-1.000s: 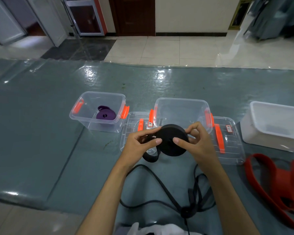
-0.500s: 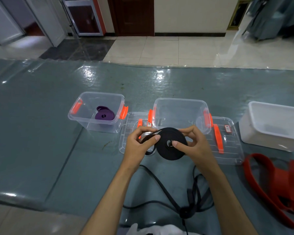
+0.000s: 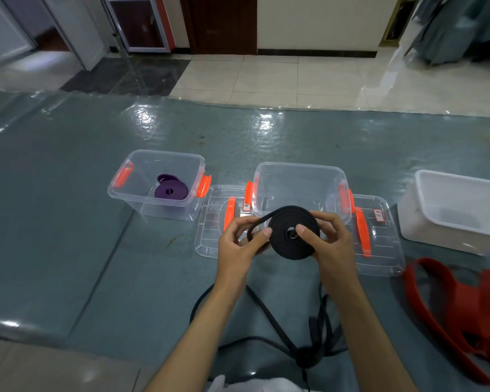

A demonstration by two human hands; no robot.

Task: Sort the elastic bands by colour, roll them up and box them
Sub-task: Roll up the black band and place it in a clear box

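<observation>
A black elastic band wound into a flat roll [image 3: 286,222] is held up in front of me between both hands. My left hand [image 3: 239,244] pinches the loose outer turn at the roll's left side. My right hand [image 3: 330,241] grips the roll, thumb pressed near its centre hole. Behind the roll stands an empty clear box [image 3: 299,188] with orange latches. A second clear box [image 3: 156,182] at the left holds purple rolled bands [image 3: 170,189]. Loose black bands [image 3: 306,346] lie on the table near me. Red bands [image 3: 464,309] lie at the right.
Two clear lids with orange handles lie flat: one lid [image 3: 215,222] between the boxes, another lid [image 3: 379,239] right of the middle box. A white tub [image 3: 458,210] stands at the far right. The table carries a glossy grey-green cover [image 3: 68,222]; tiled floor lies beyond.
The roll has turned in my hands so its flat face and centre hole now face me. Both hands have shifted their hold slightly; the loose end is drawn closer onto the roll.
</observation>
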